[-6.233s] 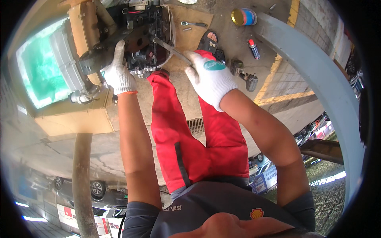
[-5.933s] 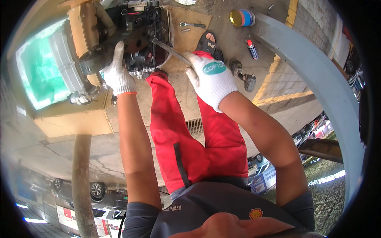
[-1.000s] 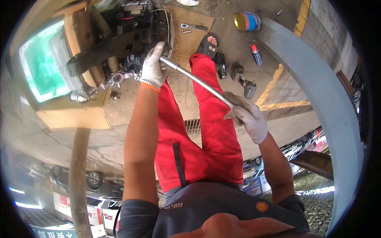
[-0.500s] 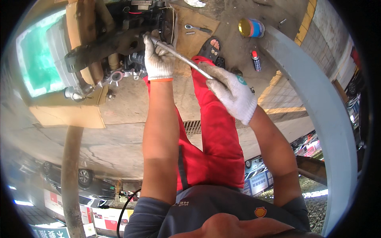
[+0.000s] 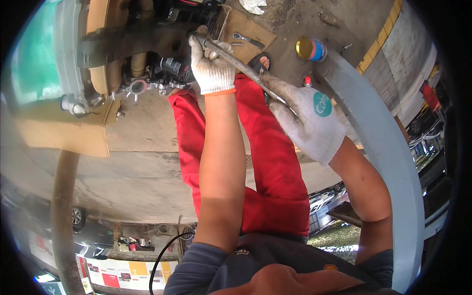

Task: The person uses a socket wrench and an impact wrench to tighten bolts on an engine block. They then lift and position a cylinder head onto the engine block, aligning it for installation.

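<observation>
A long metal wrench bar (image 5: 242, 65) slants from the dark metal beam (image 5: 118, 45) down to the right. My left hand (image 5: 214, 71), in a white knit glove with an orange cuff, is closed round its upper end, close against the beam. What the bar's head fits on is hidden behind the fingers. Around the lower end my right hand (image 5: 312, 118), gloved in white with a green patch, is closed too. Below the beam sit a black cylindrical part (image 5: 172, 66) and a silver metal fitting with a round opening (image 5: 138, 87).
On cardboard (image 5: 251, 30) beyond my left hand lies a ratchet (image 5: 247, 39). A blue tin with a gold lid (image 5: 310, 49) and a red-capped can (image 5: 308, 81) stand on the floor. A grey curved post (image 5: 378, 123) rises at right, a pole (image 5: 65, 196) at left.
My right hand and the bar's lower end have swung right and slightly toward me. The left hand stays at the bar's head. The whole view has shifted a little.
</observation>
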The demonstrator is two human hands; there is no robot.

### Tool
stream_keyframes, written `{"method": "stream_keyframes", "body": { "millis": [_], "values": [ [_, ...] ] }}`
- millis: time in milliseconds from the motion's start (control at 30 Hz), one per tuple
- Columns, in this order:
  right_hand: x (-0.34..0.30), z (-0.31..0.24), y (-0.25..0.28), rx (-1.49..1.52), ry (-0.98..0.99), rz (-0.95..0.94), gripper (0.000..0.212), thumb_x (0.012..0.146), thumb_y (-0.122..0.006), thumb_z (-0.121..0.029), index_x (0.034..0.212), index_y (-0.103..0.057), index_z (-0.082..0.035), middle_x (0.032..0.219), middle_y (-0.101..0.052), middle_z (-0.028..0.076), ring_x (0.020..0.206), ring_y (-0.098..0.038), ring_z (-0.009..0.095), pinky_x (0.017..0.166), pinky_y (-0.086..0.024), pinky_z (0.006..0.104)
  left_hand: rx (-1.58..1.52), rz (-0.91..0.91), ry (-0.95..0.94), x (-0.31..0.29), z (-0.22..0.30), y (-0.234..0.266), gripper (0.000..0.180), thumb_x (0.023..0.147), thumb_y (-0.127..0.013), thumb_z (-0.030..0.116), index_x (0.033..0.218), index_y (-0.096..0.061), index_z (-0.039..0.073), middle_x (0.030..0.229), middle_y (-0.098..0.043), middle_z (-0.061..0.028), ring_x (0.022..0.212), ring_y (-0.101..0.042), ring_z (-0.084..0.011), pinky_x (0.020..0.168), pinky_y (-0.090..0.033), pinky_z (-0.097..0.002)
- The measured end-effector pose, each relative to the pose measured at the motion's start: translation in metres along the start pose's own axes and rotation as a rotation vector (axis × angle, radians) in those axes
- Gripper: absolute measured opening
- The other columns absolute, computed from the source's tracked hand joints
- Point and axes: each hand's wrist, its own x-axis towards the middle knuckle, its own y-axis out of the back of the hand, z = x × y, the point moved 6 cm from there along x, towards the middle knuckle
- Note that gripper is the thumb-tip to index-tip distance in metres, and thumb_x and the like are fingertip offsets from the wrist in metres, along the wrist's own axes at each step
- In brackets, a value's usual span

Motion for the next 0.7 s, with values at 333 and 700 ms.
{"method": "stream_keyframes", "body": {
  "millis": [333, 700],
  "values": [
    [0.019, -0.036, 0.022, -0.027, -0.048, 0.116, 0.034, 0.108, -0.061, -0.009, 0.138, -0.065, 0.008, 0.111, -0.076, 0.013, 0.100, -0.074, 0.020, 0.090, -0.058, 0.0311, -0.068, -0.020, -0.076, 0.007, -0.005, -0.003, 0.034, 0.110, -0.066, 0.037, 0.122, -0.071, 0.005, 0.073, -0.052, 0.0047, 0.064, -0.045, -0.0083, 0.062, -0.043, -0.0197],
    [0.063, -0.078, -0.001, -0.589, 0.031, -0.031, 0.036, 0.108, -0.062, -0.023, 0.135, -0.069, -0.001, 0.113, -0.075, 0.026, 0.108, -0.073, 0.040, 0.091, -0.059, 0.0423, 0.119, 0.173, -0.158, 0.008, -0.002, -0.004, 0.031, 0.114, -0.060, 0.031, 0.124, -0.068, 0.003, 0.087, -0.065, 0.0019, 0.074, -0.058, -0.0098, 0.077, -0.055, -0.0290]
  ]
}}
